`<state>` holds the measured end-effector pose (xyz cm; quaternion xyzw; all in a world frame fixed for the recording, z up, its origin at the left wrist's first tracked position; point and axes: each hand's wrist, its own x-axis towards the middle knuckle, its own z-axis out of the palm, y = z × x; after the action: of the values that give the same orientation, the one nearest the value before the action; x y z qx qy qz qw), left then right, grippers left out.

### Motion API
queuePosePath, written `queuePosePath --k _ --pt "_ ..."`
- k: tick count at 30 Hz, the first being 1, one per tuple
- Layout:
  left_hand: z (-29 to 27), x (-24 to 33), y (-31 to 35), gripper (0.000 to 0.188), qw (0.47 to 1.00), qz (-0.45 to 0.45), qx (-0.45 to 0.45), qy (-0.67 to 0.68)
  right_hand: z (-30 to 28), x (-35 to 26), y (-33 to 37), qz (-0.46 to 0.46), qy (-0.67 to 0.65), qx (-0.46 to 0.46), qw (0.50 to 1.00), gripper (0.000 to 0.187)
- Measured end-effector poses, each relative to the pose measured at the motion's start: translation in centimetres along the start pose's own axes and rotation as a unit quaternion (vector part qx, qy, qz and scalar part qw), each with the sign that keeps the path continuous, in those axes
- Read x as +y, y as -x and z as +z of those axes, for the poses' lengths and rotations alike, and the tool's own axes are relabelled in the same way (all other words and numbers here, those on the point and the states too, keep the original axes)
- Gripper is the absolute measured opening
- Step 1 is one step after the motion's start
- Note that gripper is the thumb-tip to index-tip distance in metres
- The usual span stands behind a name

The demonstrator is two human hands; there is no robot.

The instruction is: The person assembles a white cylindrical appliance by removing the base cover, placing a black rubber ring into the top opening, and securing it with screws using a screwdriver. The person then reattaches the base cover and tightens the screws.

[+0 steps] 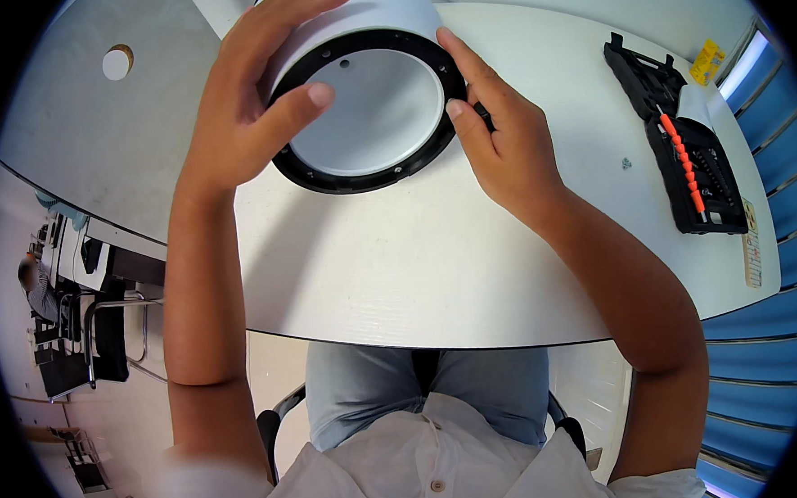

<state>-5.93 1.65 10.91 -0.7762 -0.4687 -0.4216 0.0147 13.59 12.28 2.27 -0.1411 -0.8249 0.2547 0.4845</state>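
Observation:
A large white cylinder with a black ring around its end lies tilted at the far side of the white table, that end facing me. Small screws or holes dot the ring, and a pale round panel fills its middle. My left hand clasps the left side, its thumb in front of the ring and its fingers over the white wall. On the right, my right hand grips the ring's edge, thumb and index finger against it and the other fingers partly hidden. A small black part shows beside those fingers.
On the right lies an open black tool case with an orange flexible shaft. Nearby are several tiny metal pieces, a strip of small parts and a yellow packet. A round white-topped object sits on the grey table at left.

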Motion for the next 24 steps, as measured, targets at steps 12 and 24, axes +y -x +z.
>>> queuePosePath --k 12,24 --pt "-1.1 0.1 -0.6 0.055 0.994 -0.069 -0.020 -0.081 -0.4 -0.7 -0.1 0.030 -0.003 -0.025 0.999 0.056" --pt "-1.1 -1.7 -0.6 0.046 0.997 0.028 -0.028 -0.060 0.0 0.2 0.1 -0.019 -0.005 -0.005 1.000 0.055"
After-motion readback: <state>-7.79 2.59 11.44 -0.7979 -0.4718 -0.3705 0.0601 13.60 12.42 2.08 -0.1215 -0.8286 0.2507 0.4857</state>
